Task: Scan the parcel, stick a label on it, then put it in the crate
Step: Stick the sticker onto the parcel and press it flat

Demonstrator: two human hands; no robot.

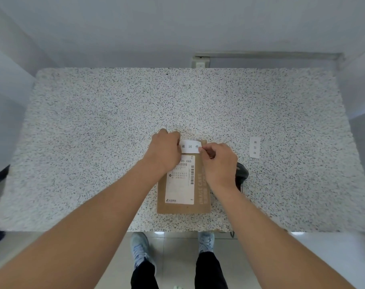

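Labelling step in hand, by my read. Brown parcel (183,184) lies flat on the speckled table (94,132), near its front edge. Left hand (165,151) and right hand (219,161) each pinch one end of a white label (190,146), fingers closed on it, over the parcel's far end; whether it is stuck down yet I cannot tell. Next, I judge: press it flat, then lift the parcel for the crate, which is not in view. Count: one parcel, one printed shipping sheet (180,180), one spare label (254,147) well apart at right, one dark scanner-like object (243,174) behind the right wrist.
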